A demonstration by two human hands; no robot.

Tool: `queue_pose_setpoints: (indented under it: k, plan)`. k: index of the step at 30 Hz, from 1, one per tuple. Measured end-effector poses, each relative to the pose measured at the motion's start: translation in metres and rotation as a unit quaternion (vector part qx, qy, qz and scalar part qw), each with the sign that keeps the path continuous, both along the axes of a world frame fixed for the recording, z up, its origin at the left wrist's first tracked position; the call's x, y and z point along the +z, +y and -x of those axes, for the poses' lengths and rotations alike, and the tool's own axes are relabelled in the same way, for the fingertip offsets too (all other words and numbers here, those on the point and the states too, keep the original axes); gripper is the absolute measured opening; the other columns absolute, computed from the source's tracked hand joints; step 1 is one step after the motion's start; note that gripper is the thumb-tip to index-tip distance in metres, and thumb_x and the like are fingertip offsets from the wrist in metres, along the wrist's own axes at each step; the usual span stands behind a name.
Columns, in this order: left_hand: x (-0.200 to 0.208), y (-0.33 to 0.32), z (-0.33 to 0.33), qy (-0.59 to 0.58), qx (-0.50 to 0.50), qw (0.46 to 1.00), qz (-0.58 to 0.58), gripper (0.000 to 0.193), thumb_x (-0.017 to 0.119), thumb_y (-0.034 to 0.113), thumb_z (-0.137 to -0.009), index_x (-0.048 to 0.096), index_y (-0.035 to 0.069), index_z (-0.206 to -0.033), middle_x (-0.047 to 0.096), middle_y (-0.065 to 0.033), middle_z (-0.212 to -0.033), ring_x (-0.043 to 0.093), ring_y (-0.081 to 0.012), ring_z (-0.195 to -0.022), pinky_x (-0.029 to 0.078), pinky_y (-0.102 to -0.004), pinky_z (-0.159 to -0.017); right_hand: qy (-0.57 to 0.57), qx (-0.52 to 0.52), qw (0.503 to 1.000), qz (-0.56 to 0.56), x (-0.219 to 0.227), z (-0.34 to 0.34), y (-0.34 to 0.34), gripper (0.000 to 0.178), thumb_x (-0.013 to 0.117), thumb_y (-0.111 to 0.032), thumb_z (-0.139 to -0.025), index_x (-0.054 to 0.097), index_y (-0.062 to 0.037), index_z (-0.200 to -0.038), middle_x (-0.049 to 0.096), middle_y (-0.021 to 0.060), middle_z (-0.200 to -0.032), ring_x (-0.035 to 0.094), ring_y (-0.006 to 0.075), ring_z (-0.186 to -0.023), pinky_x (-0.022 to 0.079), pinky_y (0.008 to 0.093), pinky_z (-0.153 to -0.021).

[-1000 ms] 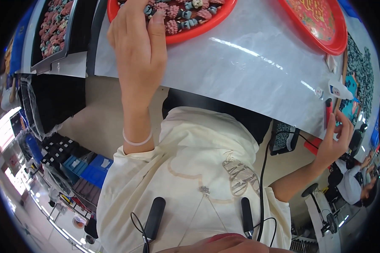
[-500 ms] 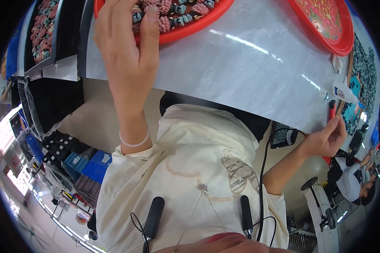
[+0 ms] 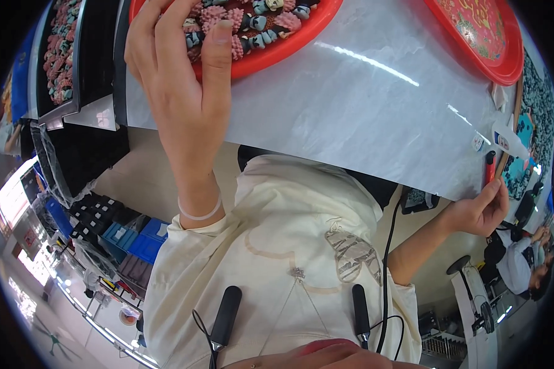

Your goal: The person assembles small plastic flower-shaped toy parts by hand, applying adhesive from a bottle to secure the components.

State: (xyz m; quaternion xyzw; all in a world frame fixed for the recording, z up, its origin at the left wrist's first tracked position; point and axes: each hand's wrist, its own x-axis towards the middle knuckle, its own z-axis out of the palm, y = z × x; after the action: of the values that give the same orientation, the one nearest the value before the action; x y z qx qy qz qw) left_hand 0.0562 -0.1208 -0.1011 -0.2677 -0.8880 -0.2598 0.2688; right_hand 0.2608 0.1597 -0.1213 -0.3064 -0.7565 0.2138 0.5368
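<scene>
Left hand (image 3: 188, 92) lies over the near-left rim of a red plastic tray (image 3: 277, 53), thumb extended over small pink and grey-blue figurines (image 3: 263, 39) packed inside; other fingertips run behind the rim or toward the frame top, so can't tell if it grips anything. Right hand (image 3: 481, 210) is at the table's near-right edge, fingers curled, thumb and forefinger at the lower end of a red tube (image 3: 490, 168) with black top; can't tell whether pinched or just touched. Table (image 3: 351, 114) is glossy, pale grey, marble-look, with bright light streaks on it. Second red tray (image 3: 506, 73), gold-and-floral base, sits far right. Below it: crumpled white tissue (image 3: 499, 97), then a white bottle (image 3: 508, 141) lying just above the tube. Dark tray (image 3: 60, 113) with more figurines, upper left. Room: beige floor (image 3: 151, 160) under the table, blue bins (image 3: 149, 241) lower left, ceiling light strips (image 3: 95, 325) bent along the rim, co-worker in a white top (image 3: 514, 269) far right, details blurred.
</scene>
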Motion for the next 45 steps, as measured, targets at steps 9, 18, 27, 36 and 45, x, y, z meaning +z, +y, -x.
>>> queue_pose_setpoints:
  k: [9,18,27,36,45]
  plan:
    - [0.032,0.022,-0.016,-0.161,0.106,0.981,-0.036,0.030,0.047,0.022,-0.090,0.051,0.001,-0.112,0.048,-0.0167,-0.120,0.040,-0.0293,-0.117,0.028,-0.0374,-0.100,0.011,0.011,1.000,0.003,-0.002,0.001,0.001,0.010,0.060,0.001,-0.082,0.060,0.0078,-0.089,0.064,0.0117,-0.085,0.058,0.0129,-0.072,0.047,0.0222,-0.067]
    - [-0.002,-0.003,0.000,0.031,-0.046,0.998,-0.039,0.029,0.050,0.028,-0.090,0.059,0.008,-0.109,0.056,-0.0098,-0.115,0.045,-0.0247,-0.113,0.030,-0.0343,-0.098,0.010,0.014,1.000,0.017,-0.003,0.000,0.002,0.010,0.060,0.001,-0.081,0.060,0.0077,-0.089,0.063,0.0110,-0.085,0.058,0.0133,-0.073,0.048,0.0232,-0.069]
    - [0.004,-0.001,-0.011,0.024,-0.038,0.993,-0.108,0.021,0.051,0.018,-0.089,0.062,0.006,-0.102,0.059,-0.0088,-0.110,0.052,-0.0212,-0.103,0.038,-0.0303,-0.090,-0.098,0.101,0.989,-0.047,0.010,-0.005,-0.011,0.021,0.052,0.002,-0.081,0.064,0.0034,-0.098,0.064,0.0110,-0.095,0.058,0.0200,-0.088,0.045,0.0287,-0.077]
    - [0.003,-0.001,-0.009,0.047,-0.063,0.987,-0.139,0.018,0.050,0.009,-0.088,0.062,0.002,-0.098,0.061,-0.0103,-0.105,0.056,-0.0200,-0.099,0.041,-0.0288,-0.088,-0.218,0.315,0.904,-0.191,0.027,0.016,-0.054,0.036,0.057,-0.031,-0.083,0.064,0.0000,-0.099,0.062,0.0094,-0.105,0.058,0.0266,-0.093,0.042,0.0343,-0.083]
    - [-0.002,-0.008,-0.003,0.031,-0.072,0.984,-0.160,0.016,0.052,0.009,-0.087,0.063,0.003,-0.097,0.062,-0.0086,-0.102,0.055,-0.0218,-0.099,0.041,-0.0306,-0.087,-0.226,0.377,0.878,-0.188,0.022,0.023,-0.055,0.038,0.061,-0.036,-0.077,0.065,-0.0001,-0.088,0.064,0.0086,-0.098,0.060,0.0254,-0.087,0.043,0.0339,-0.075]
